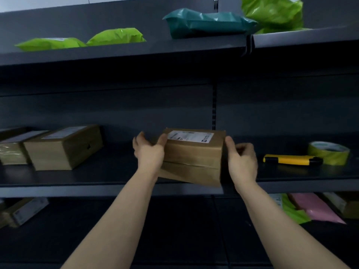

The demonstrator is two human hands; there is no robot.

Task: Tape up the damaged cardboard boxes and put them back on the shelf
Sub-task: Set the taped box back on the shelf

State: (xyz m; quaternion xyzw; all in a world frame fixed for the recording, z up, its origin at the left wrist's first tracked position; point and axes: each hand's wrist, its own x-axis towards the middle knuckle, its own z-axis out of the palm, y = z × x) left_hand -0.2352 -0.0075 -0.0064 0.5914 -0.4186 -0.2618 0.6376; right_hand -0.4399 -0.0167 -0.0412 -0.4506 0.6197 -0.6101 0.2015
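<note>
A brown cardboard box [191,152] with a white label on top sits at the front of the middle shelf [108,177]. Its front flap seam gapes and its lower edge juts over the shelf lip. My left hand [149,152] is at the box's left side, thumb touching the top left corner and fingers spread away from it. My right hand [241,160] holds the right side, with the thumb along the edge and the fingers curled beside it. A roll of yellowish tape [328,152] and a yellow utility knife [291,159] lie on the same shelf to the right.
Two more cardboard boxes [64,148] stand at the left of the middle shelf. Green and teal mailer bags [206,22] lie on the shelf above. The shelf below holds a box [21,212] at left and pink and green bags [318,208] at right.
</note>
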